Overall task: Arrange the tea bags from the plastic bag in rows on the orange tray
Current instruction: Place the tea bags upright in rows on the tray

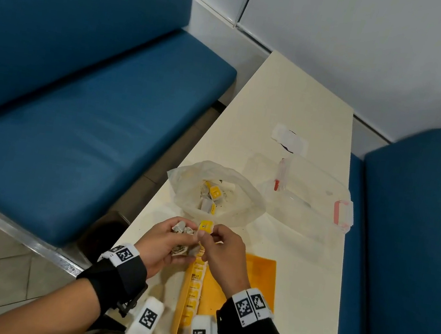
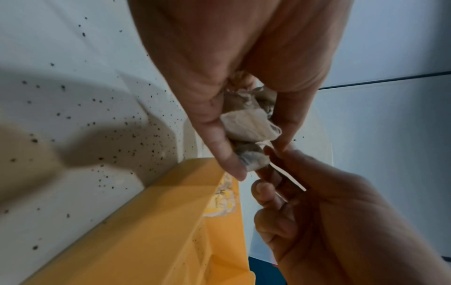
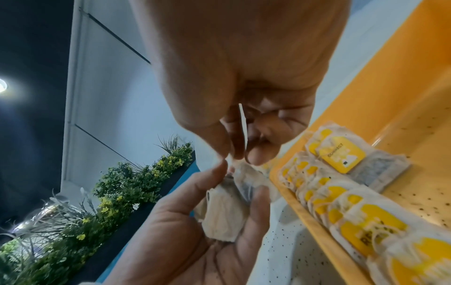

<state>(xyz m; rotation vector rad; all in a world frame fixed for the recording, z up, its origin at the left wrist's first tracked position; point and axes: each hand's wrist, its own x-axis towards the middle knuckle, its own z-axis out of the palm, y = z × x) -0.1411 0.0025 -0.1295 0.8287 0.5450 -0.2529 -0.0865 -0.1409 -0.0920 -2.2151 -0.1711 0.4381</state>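
My left hand [image 1: 189, 244] grips a crumpled bunch of tea bags [image 1: 181, 229], also seen as pale bags [image 2: 249, 123] between thumb and fingers in the left wrist view. My right hand [image 1: 205, 237] pinches a yellow tag [image 1: 206, 226] joined to that bunch; the tag [image 3: 242, 123] shows edge-on in the right wrist view. Both hands hover above the far end of the orange tray [image 1: 258, 278], where one row of tea bags [image 1: 192, 289] lies along its left side. The open plastic bag [image 1: 243, 200] just beyond holds several more tea bags [image 1: 213, 192].
A clear plastic container [image 1: 306, 206] with a pink latch [image 1: 343, 216] stands right of the bag. A small white packet [image 1: 290, 139] lies farther back on the cream table [image 1: 293, 98]. Blue benches [image 1: 93, 122] flank the table. Dark tea specks dot the tabletop [image 2: 97, 119].
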